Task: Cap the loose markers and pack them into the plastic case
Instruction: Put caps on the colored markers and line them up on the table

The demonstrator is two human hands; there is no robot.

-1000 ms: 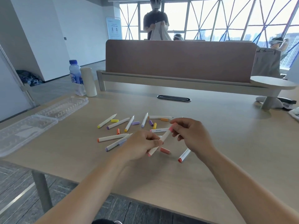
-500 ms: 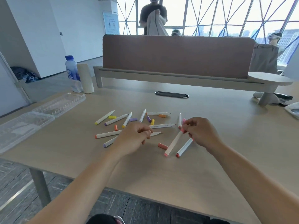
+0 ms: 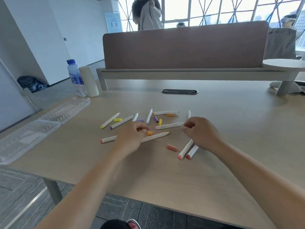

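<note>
Several white markers and loose caps lie scattered mid-table. My left hand (image 3: 132, 136) pinches a small orange cap (image 3: 149, 133) at its fingertips, just above a long uncapped marker (image 3: 155, 137). My right hand (image 3: 202, 133) has its fingertips closed on the right end of a pink-ended marker (image 3: 169, 126) that lies flat on the table. Two markers with their coloured ends toward me (image 3: 187, 150) lie side by side under my right wrist, with a loose pink cap (image 3: 172, 147) to their left. The clear plastic case (image 3: 24, 141) lies open at the table's left edge.
The case's ribbed half (image 3: 66, 109) lies behind its other half. A water bottle (image 3: 75, 76) and a white roll (image 3: 89, 81) stand at the back left. A dark cable slot (image 3: 179, 91) and a brown divider panel (image 3: 181, 47) sit behind the markers. People stand beyond the divider.
My right hand laid the capped pink marker beside the red-ended one, then moved up to the end of another marker. My left hand let go of that marker and took an orange cap.
</note>
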